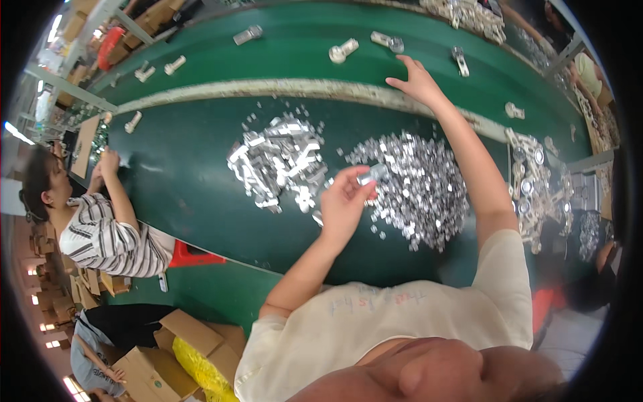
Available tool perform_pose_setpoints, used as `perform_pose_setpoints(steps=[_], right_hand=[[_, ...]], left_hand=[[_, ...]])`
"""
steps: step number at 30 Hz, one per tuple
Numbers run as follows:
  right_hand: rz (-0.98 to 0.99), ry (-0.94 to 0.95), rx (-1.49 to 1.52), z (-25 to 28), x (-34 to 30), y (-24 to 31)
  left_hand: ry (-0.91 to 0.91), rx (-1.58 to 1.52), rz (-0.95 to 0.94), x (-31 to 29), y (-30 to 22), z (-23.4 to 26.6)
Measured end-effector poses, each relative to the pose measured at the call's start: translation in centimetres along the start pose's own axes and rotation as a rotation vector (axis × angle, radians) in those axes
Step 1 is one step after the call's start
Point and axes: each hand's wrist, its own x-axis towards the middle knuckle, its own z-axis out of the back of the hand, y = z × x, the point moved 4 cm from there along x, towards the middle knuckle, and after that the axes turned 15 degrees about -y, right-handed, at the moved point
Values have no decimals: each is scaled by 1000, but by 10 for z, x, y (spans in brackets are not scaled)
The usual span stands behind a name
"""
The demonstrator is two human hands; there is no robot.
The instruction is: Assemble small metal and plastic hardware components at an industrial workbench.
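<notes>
Between the thumb and fingers of my left hand [347, 201] is a small shiny silver part [372, 175], held over the edge of a heap of tiny silver pieces [425, 191]. My right hand [416, 82] reaches across the pale ledge to the green conveyor belt [295, 50], thumb and fingers apart and nothing in them. Just beyond its fingertips lies a white part with a round clear end [388, 43]. A similar white part [343, 51] rests to its left. Left of my left hand, a pile of larger flat silver parts [278, 161] covers the dark green table [181, 174].
More white parts lie scattered along the belt, one [460, 61] to the right. A heap of white parts [536, 181] sits at the table's right end. At the left, a co-worker in a striped top [110, 234] works beside a tray. Cardboard boxes [161, 365] stand below.
</notes>
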Motion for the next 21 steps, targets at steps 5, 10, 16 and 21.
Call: perform_pose_setpoints(steps=[5,10,16,21], right_hand=[[-415,-370,-256,-55,95,-58],[-226,-144,60,-77,90,-87],[-506,205,1165,1,-24,18],[-210,238,973,85,-132,59]], left_hand=[[80,53,4,-3,25,2],[152,61,60,-6,22,-2],[128,51,28,-6,8,4],[169,94,8,-11,-16,-8]])
